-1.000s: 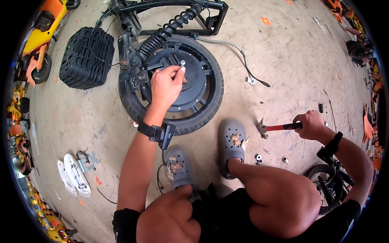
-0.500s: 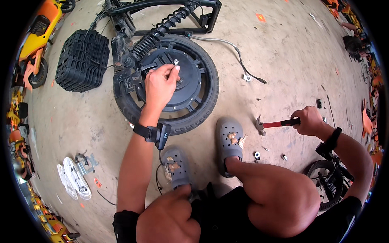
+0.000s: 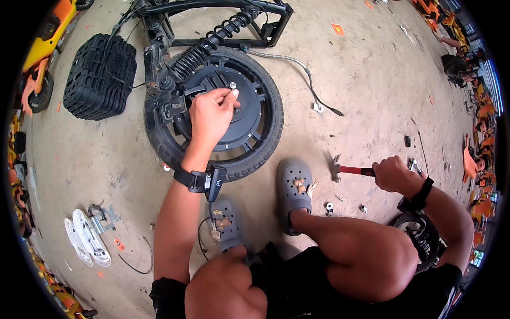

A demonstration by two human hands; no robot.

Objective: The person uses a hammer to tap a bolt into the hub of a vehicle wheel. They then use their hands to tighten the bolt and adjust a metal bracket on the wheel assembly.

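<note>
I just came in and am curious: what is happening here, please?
A person's left hand pinches a small metal piece, apparently a bolt, over a black wheel that lies on its side. Whether the piece touches the wheel cannot be told from here. The right hand holds a hammer by its handle, out to the right and apart from the wheel.
</note>
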